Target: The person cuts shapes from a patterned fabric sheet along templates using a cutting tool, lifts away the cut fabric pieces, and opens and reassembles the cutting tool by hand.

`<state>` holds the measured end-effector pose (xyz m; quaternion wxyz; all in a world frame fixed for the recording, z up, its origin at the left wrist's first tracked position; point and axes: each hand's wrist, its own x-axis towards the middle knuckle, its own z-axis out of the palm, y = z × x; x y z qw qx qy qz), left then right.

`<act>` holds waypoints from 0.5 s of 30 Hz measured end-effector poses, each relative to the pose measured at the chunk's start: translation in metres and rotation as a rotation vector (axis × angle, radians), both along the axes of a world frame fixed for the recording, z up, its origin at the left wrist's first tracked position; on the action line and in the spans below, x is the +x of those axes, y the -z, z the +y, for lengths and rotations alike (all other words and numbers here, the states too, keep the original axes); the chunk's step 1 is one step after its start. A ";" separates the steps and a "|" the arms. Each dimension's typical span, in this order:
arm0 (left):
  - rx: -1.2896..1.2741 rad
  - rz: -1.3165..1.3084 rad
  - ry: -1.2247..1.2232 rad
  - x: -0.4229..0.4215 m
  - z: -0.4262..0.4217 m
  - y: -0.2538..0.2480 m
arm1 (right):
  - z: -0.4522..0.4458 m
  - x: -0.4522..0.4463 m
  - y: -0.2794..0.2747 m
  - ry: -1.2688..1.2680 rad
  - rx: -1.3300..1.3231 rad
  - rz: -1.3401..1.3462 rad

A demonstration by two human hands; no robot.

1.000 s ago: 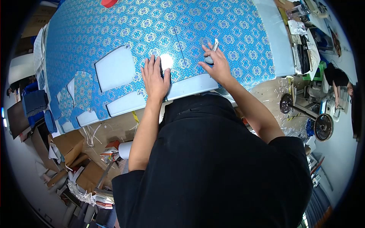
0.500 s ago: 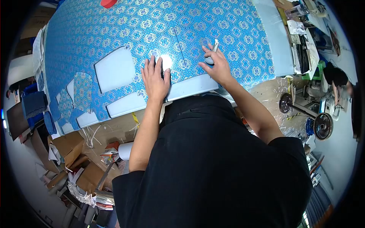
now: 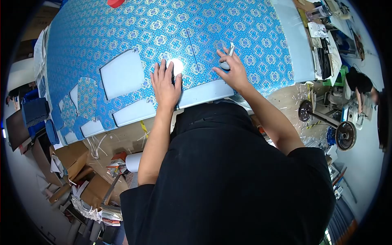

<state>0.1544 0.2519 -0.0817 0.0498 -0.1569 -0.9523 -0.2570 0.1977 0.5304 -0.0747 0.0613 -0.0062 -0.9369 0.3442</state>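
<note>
A blue patterned fabric point(image 3: 261, 28) lies spread over the table point(image 3: 204, 93). My left hand point(image 3: 166, 87) rests flat on it near the front edge, fingers stretched out. Something dark shows beside its fingers; whether that is an object or a shadow, I cannot tell. My right hand point(image 3: 233, 71) is closed round a slim silvery cutter-like tool point(image 3: 232, 48), whose end points away from me. Below the fingers shows a grey-blue rounded part point(image 3: 224, 65); I cannot tell if it belongs to the tool. Between the hands runs a thin dark line point(image 3: 192, 50) on the fabric.
Cut-out openings in the fabric at left bare the pale tabletop point(image 3: 122, 74); a loose fabric piece point(image 3: 87, 96) lies nearby. A red object point(image 3: 116, 3) sits at the far edge. Cardboard point(image 3: 71, 159) and scraps are on the floor. Another person point(image 3: 359, 81) is at far right.
The surroundings have shifted very slightly leftward in view. Both hands keep the same pose and place on the fabric.
</note>
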 end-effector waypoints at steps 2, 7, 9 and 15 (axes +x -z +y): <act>-0.001 0.002 -0.001 0.000 0.000 0.001 | 0.000 0.000 -0.001 0.007 -0.022 -0.013; -0.010 -0.006 0.001 -0.001 0.000 0.001 | 0.000 0.000 -0.002 0.010 -0.026 -0.028; -0.011 -0.009 0.000 -0.001 -0.001 0.001 | 0.000 0.000 -0.001 0.007 -0.023 -0.023; 0.012 -0.001 -0.002 0.000 -0.001 0.000 | 0.001 0.000 0.000 0.004 -0.011 -0.017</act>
